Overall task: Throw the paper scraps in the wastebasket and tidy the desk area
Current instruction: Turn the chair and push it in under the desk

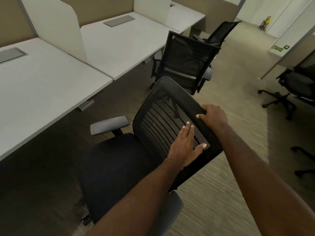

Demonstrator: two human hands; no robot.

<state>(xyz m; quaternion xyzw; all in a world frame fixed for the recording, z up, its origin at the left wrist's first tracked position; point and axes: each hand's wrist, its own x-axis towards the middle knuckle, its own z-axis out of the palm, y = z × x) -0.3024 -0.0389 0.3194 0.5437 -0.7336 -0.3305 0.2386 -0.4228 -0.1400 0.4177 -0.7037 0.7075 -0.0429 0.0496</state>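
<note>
From my remote seat, I watch two bare hands take charge of a black mesh office chair (163, 116) that stands out from the white desk (51, 86), its seat turned toward the desk edge and its back toward the wearer. The right hand (213, 118) curls over the top rim of the backrest, thumb on the mesh side and fingers wrapped out of sight behind, a hold that I judge is meant to steer the chair on its casters. The left hand (185, 145) lies flat on the inner face of the mesh, fingers straight and close together, thumb spread wide, pressing rather than gripping; it seems there to steady the back. Both forearms reach forward and slightly left, elbows low and near the frame's bottom. I see no paper scraps and no wastebasket anywhere in this view, so the work in hand looks like the tidying half: tucking the chair under the desk. A second chair (187, 62) stands just beyond, at the neighbouring desk.
</note>
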